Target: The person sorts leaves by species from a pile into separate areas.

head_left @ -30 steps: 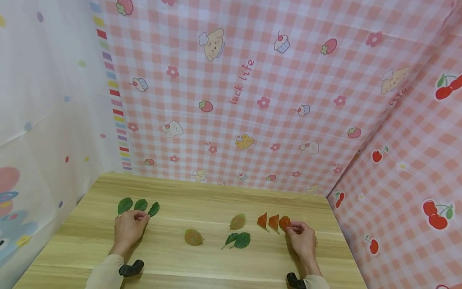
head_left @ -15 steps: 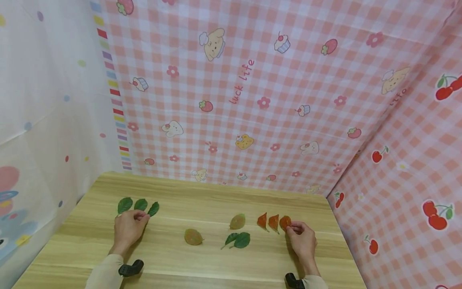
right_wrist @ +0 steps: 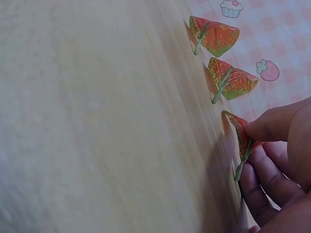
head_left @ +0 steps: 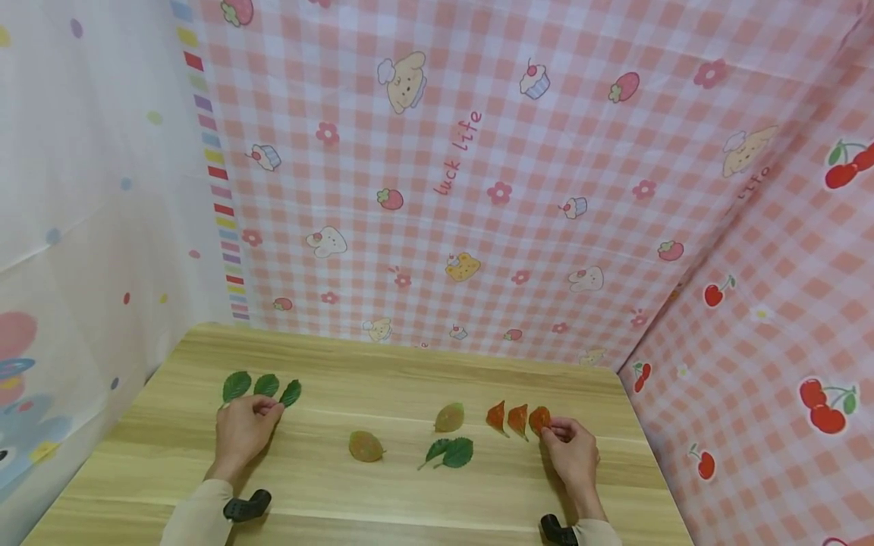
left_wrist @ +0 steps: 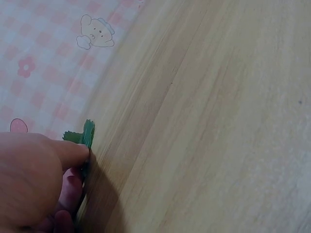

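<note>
At the left of the table my left hand (head_left: 246,432) pinches the stem end of a green leaf (head_left: 291,393) between thumb and finger. Two more green leaves, one (head_left: 237,386) at the far left and one (head_left: 267,385) in the middle, lie in a row beside it. On the right, my right hand (head_left: 572,453) pinches the edge of a red leaf (head_left: 539,419). In the right wrist view the thumb presses this red leaf (right_wrist: 238,132) above its green stem. A second red leaf (head_left: 518,420) and a third red leaf (head_left: 496,417) stand in line to its left.
Between the hands lie a yellowish-green leaf (head_left: 449,417), another yellowish leaf (head_left: 366,447) with a reddish tint, and a pair of overlapping green leaves (head_left: 458,453). The wooden table (head_left: 328,508) meets a pink checked cloth (head_left: 423,227) at the back. Black wrist cameras sit on both sleeves.
</note>
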Available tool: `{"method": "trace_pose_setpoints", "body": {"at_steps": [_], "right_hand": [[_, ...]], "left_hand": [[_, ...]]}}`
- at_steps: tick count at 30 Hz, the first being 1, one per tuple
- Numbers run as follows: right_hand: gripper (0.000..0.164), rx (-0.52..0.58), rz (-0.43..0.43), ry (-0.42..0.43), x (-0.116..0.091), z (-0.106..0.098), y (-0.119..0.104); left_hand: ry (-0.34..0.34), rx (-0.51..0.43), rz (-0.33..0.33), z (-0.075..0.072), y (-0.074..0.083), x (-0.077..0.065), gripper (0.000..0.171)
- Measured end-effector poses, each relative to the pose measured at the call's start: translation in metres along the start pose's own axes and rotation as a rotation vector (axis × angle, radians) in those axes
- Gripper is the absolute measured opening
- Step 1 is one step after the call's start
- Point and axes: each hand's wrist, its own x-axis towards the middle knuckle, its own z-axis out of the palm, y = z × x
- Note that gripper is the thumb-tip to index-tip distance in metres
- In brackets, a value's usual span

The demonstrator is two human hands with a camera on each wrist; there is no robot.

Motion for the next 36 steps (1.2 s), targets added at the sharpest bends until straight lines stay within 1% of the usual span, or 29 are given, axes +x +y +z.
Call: {"method": "trace_pose_setpoints", "body": {"at_steps": [7, 10, 17, 21, 30, 36], "right_hand": [[0.020, 0.007, 0.006, -0.007, -0.0009, -0.0005, -0.0008], [0.021, 0.011, 0.002, -0.013, -0.0008, -0.0007, -0.0013], [0.025, 0.018, -0.004, -0.020, -0.0022, -0.0007, -0.0011], [0.029, 0.026, -0.008, -0.038, -0.0027, -0.0014, -0.0011], [0.039, 0.032, -0.024, -0.058, -0.0032, -0.0025, -0.0007], [0.043, 0.042, -0.025, -0.070, -0.0027, -0.0027, 0.0006]], "left_hand": [[0.034, -0.005, 0.040, 0.0007, -0.0005, -0.0003, 0.015], [0.043, -0.006, 0.046, 0.0017, -0.0022, 0.0007, 0.014], [0.024, -0.005, 0.021, 0.0015, -0.0030, 0.0005, 0.015], [0.023, -0.007, 0.019, 0.0009, -0.0030, 0.0006, 0.015], [0.026, -0.008, 0.035, 0.0002, -0.0022, -0.0002, 0.016], [0.026, -0.008, 0.041, -0.0014, -0.0001, -0.0022, 0.018]]}}
